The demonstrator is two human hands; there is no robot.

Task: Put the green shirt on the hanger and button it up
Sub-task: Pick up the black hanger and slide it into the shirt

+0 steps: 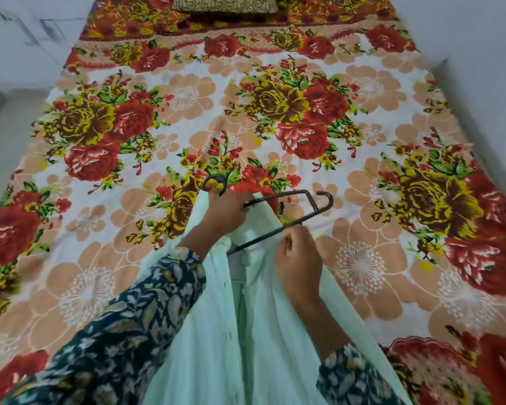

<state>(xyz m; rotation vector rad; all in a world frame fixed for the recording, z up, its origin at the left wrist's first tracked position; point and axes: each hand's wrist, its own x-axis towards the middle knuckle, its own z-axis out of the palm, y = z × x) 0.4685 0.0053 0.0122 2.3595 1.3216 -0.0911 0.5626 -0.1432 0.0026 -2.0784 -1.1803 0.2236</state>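
A pale green shirt (257,331) hangs in front of me over the bed, its front unbuttoned with a row of small buttons down one edge. A dark wire hanger (301,210) sticks out of its top, one end exposed to the right, the other inside the cloth. My left hand (227,210) is closed around the hanger's top near the hook (214,182), together with the shirt's left shoulder. My right hand (300,263) pinches the shirt's fabric near the collar, just below the hanger's lower bar.
A bed covered with a floral sheet (187,118) in red, yellow and peach fills the view. A patterned pillow (225,4) lies at the far end. White floor and wall (18,54) flank the bed on both sides.
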